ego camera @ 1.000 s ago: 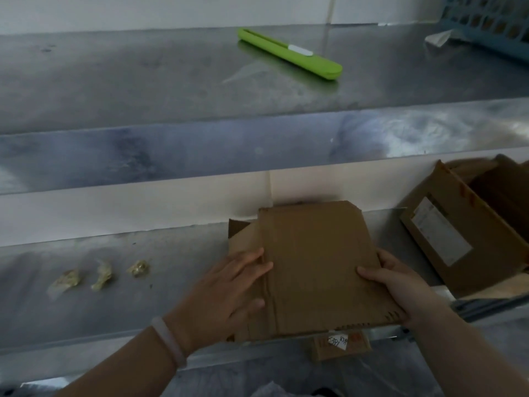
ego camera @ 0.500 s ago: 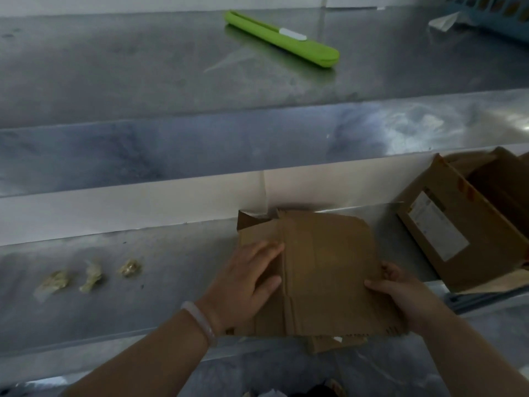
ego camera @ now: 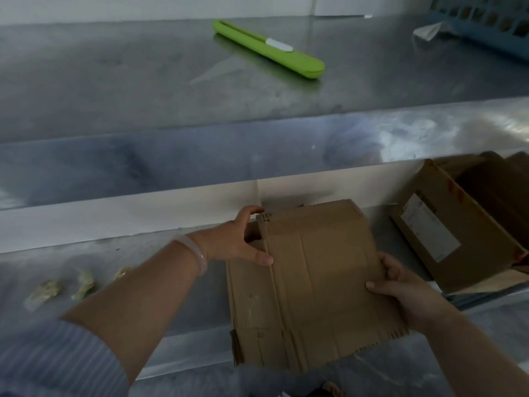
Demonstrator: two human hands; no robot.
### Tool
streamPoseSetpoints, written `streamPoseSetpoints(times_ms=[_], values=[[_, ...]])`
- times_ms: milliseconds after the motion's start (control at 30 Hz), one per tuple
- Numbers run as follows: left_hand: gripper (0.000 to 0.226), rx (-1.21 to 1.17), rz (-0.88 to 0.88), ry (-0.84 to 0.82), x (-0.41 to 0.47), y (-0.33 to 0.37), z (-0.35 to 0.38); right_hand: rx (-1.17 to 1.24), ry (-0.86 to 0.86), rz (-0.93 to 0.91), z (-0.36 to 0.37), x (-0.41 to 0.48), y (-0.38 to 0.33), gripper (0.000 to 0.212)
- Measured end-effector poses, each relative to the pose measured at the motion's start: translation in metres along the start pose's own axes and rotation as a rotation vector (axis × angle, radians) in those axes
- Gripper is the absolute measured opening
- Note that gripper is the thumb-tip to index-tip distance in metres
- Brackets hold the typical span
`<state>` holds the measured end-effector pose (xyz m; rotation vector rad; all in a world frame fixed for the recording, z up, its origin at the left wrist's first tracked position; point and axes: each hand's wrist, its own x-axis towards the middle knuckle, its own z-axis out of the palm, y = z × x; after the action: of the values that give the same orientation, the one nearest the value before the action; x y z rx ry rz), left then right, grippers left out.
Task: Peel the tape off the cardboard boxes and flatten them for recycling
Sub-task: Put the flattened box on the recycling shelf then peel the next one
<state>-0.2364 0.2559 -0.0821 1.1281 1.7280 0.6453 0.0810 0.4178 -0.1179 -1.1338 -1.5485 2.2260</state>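
Cardboard flattened box [ego camera: 315, 282] lay at the bench [ego camera: 171, 296] front edge, overhanging it, left hand [ego camera: 243, 242] clamped on its far-left corner, right hand [ego camera: 406, 287] pinching its right edge, tape wads [ego camera: 83, 283] toward the left end; that one looked done, open box [ego camera: 446, 233] at the right end not yet flattened.

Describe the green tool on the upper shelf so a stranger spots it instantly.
Look at the upper steel shelf, the higher of two metal levels. Near its middle lies a long, slim tool, left of the blue basket and the paper scrap. It alone is bright green, with a white patch on top.
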Motion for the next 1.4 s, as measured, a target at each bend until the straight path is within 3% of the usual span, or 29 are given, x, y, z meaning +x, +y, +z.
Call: streamPoseSetpoints(times_ms=[133,233,367,533,733,900,1100,1300,1400], values=[[0.117,0.107,0.024,0.055,0.002,-0.003,0.005,-0.003,0.032,0.011,-0.002,0.005,0.006,0.06],[0.107,0.462,0.0,0.302,0.004,-0.009,0.004,0.017,0.059,0.013,-0.002,0.011,0.011,0.06],[0.093,0.691,-0.027,0.528,0.002,-0.027,0.021,-0.135,0.186,0.01,0.001,0.02,0.018,0.059],[0.085,0.838,0.02,0.356,-0.009,-0.057,0.082,-0.56,0.311,-0.008,0.014,0.026,0.022,0.082],[0.09,0.936,-0.029,0.327,-0.01,-0.074,0.107,-1.339,0.38,-0.044,0.03,0.031,0.042,0.079],[0.091,0.941,-0.062,0.39,-0.013,-0.067,0.109,-1.546,0.34,-0.135,0.042,0.042,0.056,0.085],[0.096,0.839,-0.122,0.457,-0.015,-0.076,0.123,-1.605,0.352,-0.11,0.038,0.051,0.063,0.085],[0.071,0.784,-0.078,0.45,-0.016,-0.084,0.113,-1.56,0.237,-0.072,0.028,0.054,0.054,0.076],[0.071,0.693,-0.161,0.568,-0.027,-0.078,0.114,-1.426,0.29,-0.088,0.02,0.046,0.045,0.073]])
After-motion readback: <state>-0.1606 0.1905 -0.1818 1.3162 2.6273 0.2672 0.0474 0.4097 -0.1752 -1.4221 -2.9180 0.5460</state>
